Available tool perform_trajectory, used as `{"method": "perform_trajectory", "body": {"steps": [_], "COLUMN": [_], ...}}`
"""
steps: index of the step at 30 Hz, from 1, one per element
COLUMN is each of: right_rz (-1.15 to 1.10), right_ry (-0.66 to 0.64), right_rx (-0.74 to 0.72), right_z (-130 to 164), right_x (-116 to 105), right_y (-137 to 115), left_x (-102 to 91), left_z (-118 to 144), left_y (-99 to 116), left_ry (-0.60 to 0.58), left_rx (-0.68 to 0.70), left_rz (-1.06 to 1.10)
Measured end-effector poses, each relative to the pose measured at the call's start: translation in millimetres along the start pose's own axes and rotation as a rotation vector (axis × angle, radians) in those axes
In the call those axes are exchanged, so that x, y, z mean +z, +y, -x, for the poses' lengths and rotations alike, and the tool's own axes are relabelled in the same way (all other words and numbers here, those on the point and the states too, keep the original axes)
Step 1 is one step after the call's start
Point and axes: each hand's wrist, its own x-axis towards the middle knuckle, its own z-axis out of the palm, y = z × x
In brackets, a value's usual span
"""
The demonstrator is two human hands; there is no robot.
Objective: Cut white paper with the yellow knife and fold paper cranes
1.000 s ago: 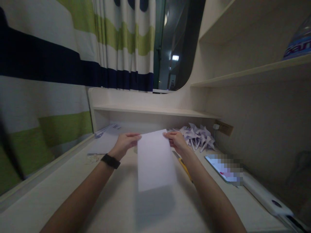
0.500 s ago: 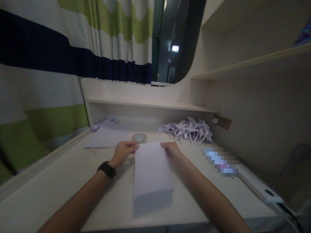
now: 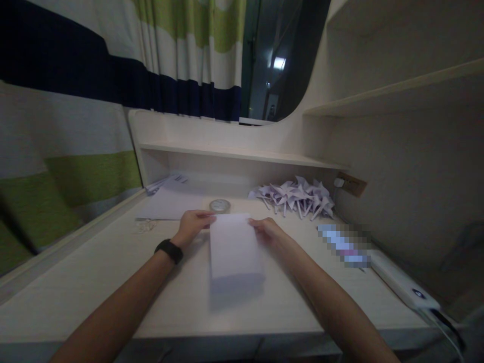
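Observation:
A white sheet of paper hangs between my hands over the middle of the desk, its near edge blurred. My left hand pinches its far left corner, and a black band circles that wrist. At the far right corner, my right hand grips the same sheet between thumb and fingers. Just beyond the paper lies a roll of clear tape. A stack of white paper rests behind my left hand, with small pale loops in front of it.
Several white paper pinwheels are heaped at the back right. A blurred-out flat object lies beside a white power strip along the right wall. A low shelf spans the back, and a curtain hangs at left.
The sheet's near edge has shifted away from me and looks more blurred. Both hands keep their hold on its far corners. The whole view has tilted slightly.

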Motion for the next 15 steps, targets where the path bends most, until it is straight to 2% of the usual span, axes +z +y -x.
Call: {"method": "perform_trajectory", "body": {"steps": [6, 15], "right_rz": [0.003, -0.036], "right_ry": [-0.009, -0.032], "right_rx": [0.017, -0.010], "right_z": [2.9, 2.7], "right_x": [2.0, 3.3], "right_y": [-1.5, 4.1], "left_x": [0.4, -0.3], "left_z": [-5.3, -5.2], "left_y": [-8.7, -6.0], "left_ry": [-0.001, -0.018], "left_rx": [-0.050, -0.050], "left_rz": [0.078, 0.089]}}
